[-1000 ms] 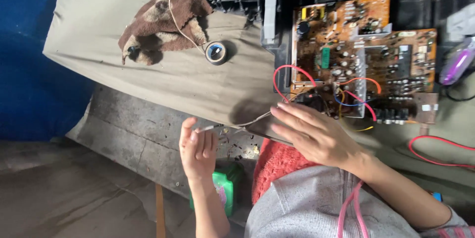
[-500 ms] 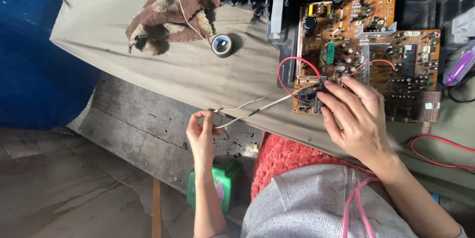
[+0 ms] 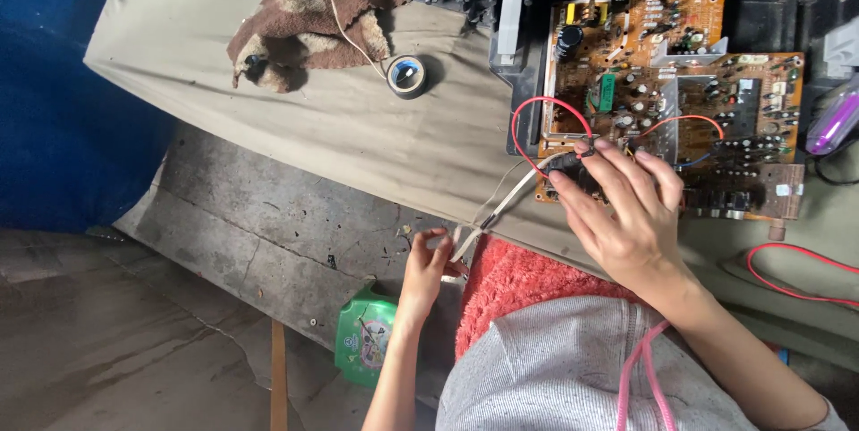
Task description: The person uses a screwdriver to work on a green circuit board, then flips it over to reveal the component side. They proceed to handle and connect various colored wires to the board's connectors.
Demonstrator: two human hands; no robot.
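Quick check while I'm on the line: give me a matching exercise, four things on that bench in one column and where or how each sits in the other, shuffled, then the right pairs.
Things:
1. roll of tape
2. brown rag
3. right hand
4. green bottle

Places or states:
A. on the floor below the bench edge
B. fingertips on the near edge of the orange circuit board
C. lying flat on the tan cloth, just right of the rag
D. crumpled at the far side of the cloth, a thin cord running over it

Pairs: 1-C, 2-D, 3-B, 4-A
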